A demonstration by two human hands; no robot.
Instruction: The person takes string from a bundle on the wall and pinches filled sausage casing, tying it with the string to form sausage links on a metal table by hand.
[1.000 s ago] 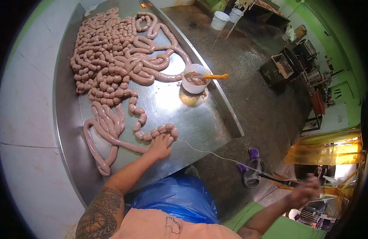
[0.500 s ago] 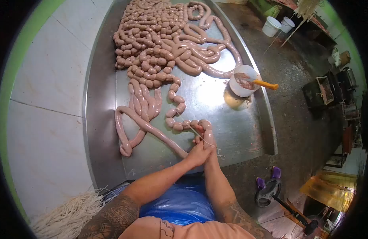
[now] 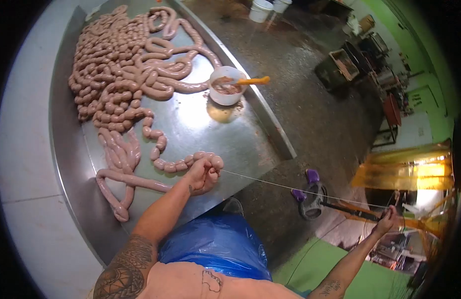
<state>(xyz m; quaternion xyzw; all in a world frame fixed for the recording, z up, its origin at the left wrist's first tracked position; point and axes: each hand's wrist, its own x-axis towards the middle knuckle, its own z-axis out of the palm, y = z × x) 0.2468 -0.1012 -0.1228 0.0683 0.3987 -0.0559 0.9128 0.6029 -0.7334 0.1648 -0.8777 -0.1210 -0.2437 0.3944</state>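
Note:
My left hand (image 3: 201,175) is closed around a pale pink sausage (image 3: 217,162) near the table's front edge. From it a string (image 3: 260,179) runs taut out to the right, its far end pinched in my right hand (image 3: 387,221), well past the table. Tied links (image 3: 169,166) curve from my left hand back to a large heap of sausages (image 3: 108,65). A long untied sausage length (image 3: 141,180) leads from the left hand to a loop at the left. The knot itself is hidden by my fingers.
A white tub (image 3: 225,102) with meat and an orange-handled tool (image 3: 255,80) stands near the steel table's right rim (image 3: 270,127). Purple-and-grey equipment (image 3: 310,197) is on the floor to the right. White buckets (image 3: 260,11) stand farther back. A blue apron (image 3: 215,246) covers my front.
My hands, close together before, are now wide apart. The right hand has swung far right with the string, pulling it straight. The view has turned to the right.

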